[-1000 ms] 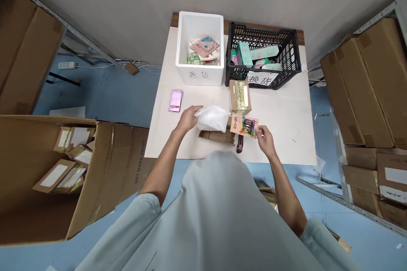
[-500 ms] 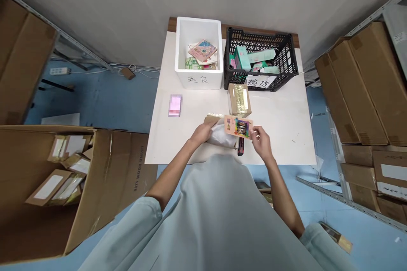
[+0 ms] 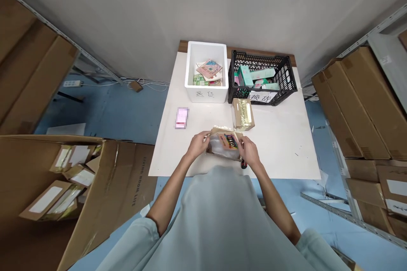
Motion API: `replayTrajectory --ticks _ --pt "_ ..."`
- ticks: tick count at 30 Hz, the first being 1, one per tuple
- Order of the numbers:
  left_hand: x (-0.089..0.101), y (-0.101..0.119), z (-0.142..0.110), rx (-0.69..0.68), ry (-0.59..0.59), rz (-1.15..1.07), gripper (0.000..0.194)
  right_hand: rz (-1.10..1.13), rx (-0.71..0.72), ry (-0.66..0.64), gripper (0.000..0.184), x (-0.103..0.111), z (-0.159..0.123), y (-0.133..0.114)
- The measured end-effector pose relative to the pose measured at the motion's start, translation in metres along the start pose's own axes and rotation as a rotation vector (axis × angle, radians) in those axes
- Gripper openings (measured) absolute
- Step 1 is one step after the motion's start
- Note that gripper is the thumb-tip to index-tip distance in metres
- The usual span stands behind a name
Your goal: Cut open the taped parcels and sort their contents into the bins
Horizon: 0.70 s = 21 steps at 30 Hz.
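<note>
A small opened cardboard box [image 3: 219,130] lies near the table's front edge, with clear plastic wrap [image 3: 218,147] inside. On the wrap, in the box's opening, rests an orange card [image 3: 228,141] with a dark, rainbow-edged picture. My left hand [image 3: 197,145] is closed on the box's left side. At the opposite side my right hand [image 3: 249,150] pinches the box's right edge or flap, close beside the card. A black and red handle [image 3: 243,164] sticks out below my right hand; its other end is hidden.
Behind the box stands a taped carton [image 3: 243,114]. A white foam bin [image 3: 206,93] with booklets and a black crate [image 3: 286,61] with green boxes stand at the back. A pink blurred item [image 3: 182,118] lies left. A large carton [image 3: 127,173] with parcels stands left of the table.
The orange card has moved from my right hand into the box's opening. My right hand has come left to the box's edge. The view has tilted upward a little.
</note>
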<state>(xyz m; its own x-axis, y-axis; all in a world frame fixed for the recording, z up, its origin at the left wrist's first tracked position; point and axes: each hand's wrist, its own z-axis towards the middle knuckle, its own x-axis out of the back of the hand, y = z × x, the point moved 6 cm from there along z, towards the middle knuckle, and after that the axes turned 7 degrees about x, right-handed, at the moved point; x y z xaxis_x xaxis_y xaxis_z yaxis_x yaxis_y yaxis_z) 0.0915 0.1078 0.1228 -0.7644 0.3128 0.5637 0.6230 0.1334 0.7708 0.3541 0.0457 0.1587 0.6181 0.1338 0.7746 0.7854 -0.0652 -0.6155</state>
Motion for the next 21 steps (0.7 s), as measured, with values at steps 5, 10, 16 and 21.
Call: replayTrajectory --ticks 5,10,16,21 --pt "0.007 0.023 0.007 0.034 0.040 -0.368 0.031 0.660 -0.053 0.293 0.046 0.029 -0.006 -0.004" --pt "0.015 0.072 0.007 0.007 -0.017 -0.640 0.038 0.961 -0.085 0.395 0.052 0.034 -0.012 -0.029" --pt "0.016 0.120 -0.006 0.012 -0.104 -0.783 0.056 1.078 -0.077 0.403 0.048 0.025 -0.021 -0.047" --pt "0.011 0.129 -0.014 0.028 -0.051 -0.801 0.058 0.925 -0.169 0.535 0.050 0.035 -0.031 -0.037"
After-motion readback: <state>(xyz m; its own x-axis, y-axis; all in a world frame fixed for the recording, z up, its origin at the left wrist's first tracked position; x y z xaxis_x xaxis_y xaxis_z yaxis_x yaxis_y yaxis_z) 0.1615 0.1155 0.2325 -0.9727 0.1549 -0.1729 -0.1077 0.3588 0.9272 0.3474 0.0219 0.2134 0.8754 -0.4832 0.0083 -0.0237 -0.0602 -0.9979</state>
